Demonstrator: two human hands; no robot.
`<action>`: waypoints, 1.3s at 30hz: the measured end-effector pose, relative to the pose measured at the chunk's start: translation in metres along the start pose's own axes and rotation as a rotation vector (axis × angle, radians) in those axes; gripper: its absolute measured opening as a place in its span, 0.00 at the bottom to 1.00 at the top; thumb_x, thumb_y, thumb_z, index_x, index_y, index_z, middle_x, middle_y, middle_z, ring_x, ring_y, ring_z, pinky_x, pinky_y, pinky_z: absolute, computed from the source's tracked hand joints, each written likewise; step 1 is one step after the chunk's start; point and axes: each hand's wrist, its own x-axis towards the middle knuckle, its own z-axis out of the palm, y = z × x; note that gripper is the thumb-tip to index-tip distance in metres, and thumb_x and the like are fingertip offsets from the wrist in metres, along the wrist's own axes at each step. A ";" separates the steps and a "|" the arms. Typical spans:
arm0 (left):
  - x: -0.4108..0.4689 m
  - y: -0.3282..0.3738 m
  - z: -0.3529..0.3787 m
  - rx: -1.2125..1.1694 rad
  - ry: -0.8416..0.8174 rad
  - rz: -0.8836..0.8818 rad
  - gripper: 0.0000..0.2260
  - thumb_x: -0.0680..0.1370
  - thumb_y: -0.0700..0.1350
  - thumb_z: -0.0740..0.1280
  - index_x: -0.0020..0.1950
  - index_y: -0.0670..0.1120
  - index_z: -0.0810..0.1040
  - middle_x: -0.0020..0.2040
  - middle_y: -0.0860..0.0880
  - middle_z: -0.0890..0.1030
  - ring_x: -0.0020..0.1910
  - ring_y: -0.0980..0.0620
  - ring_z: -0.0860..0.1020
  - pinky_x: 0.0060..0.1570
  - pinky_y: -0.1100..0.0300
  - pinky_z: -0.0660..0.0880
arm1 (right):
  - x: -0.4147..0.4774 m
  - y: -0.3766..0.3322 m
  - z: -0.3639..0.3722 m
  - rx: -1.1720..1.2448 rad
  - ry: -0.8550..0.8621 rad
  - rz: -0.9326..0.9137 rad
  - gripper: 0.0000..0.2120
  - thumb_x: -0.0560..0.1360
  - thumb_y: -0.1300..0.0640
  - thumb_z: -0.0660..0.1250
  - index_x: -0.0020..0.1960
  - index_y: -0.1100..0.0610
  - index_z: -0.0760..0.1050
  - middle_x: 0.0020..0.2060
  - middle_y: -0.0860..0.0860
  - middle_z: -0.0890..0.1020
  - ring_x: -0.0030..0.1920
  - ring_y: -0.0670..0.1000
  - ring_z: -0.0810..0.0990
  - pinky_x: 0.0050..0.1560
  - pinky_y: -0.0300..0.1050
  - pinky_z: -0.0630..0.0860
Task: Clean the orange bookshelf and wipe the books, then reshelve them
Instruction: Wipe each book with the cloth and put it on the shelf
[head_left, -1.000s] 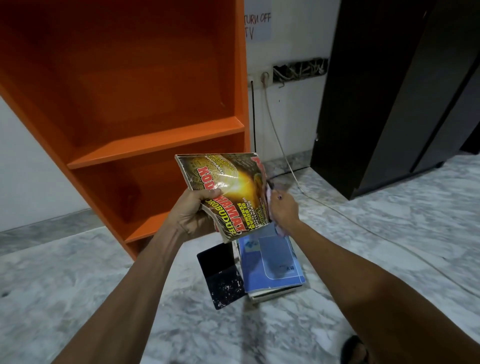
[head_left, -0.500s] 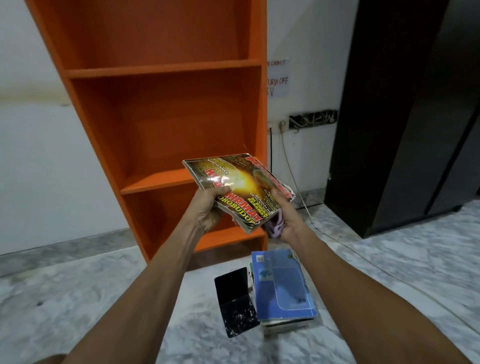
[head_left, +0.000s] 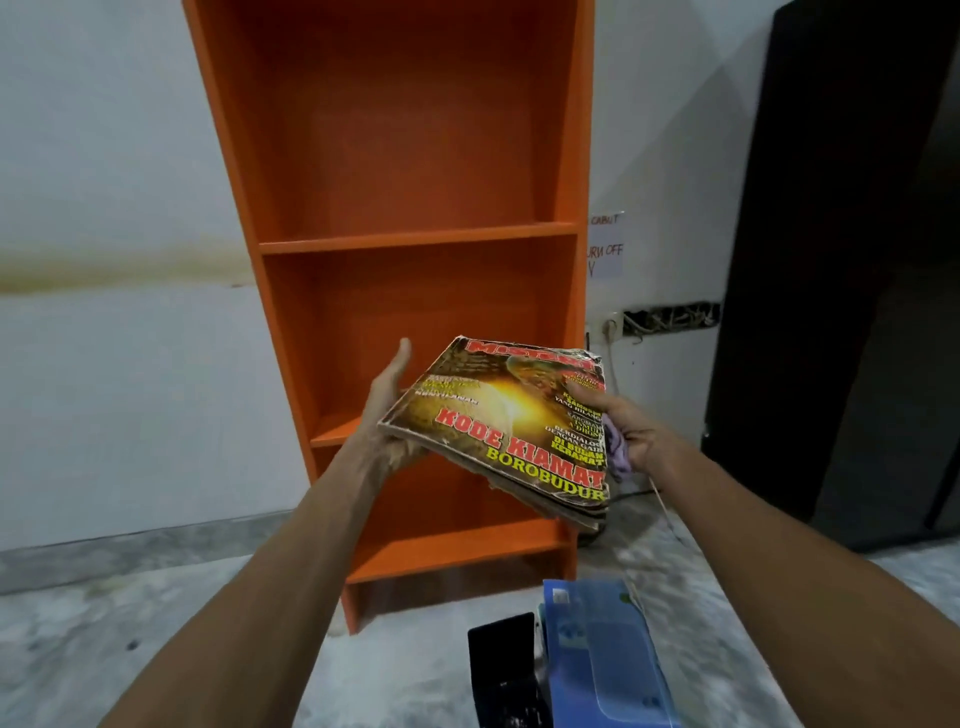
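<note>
Paper magazines flatter than before

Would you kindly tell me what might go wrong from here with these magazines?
The tattered stack of magazines is only cradled by the left hand and pinched at one edge by the right hand, so lower issues might slip out. The purple cloth shares that right-hand grip and could drop.

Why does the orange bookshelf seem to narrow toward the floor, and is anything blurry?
Head view: the wide-angle lens, tilted down, likely makes the orange bookshelf taper; lighting is dim and soft, without hard shadows; the magazine title reads clearly, while the blue book at the bottom edge looks smeared.
</note>
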 end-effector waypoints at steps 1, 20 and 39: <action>0.001 0.005 0.001 0.102 -0.004 -0.009 0.33 0.74 0.63 0.65 0.67 0.40 0.70 0.63 0.35 0.77 0.59 0.36 0.78 0.60 0.38 0.74 | 0.005 -0.006 -0.001 -0.018 -0.005 0.027 0.26 0.68 0.57 0.78 0.60 0.68 0.76 0.46 0.64 0.85 0.40 0.60 0.86 0.44 0.56 0.84; 0.074 0.048 -0.015 0.882 0.574 0.450 0.06 0.77 0.38 0.62 0.40 0.42 0.74 0.36 0.48 0.76 0.33 0.50 0.73 0.33 0.57 0.69 | 0.050 -0.010 0.100 -1.056 -0.036 -0.289 0.23 0.70 0.37 0.73 0.53 0.54 0.79 0.36 0.52 0.84 0.28 0.45 0.78 0.27 0.38 0.73; 0.103 0.071 -0.107 1.041 0.881 0.633 0.05 0.77 0.40 0.62 0.48 0.44 0.77 0.42 0.49 0.80 0.40 0.49 0.78 0.37 0.59 0.69 | 0.175 0.061 0.213 -1.612 0.168 -0.278 0.13 0.73 0.52 0.72 0.54 0.56 0.75 0.55 0.55 0.79 0.56 0.60 0.79 0.44 0.48 0.71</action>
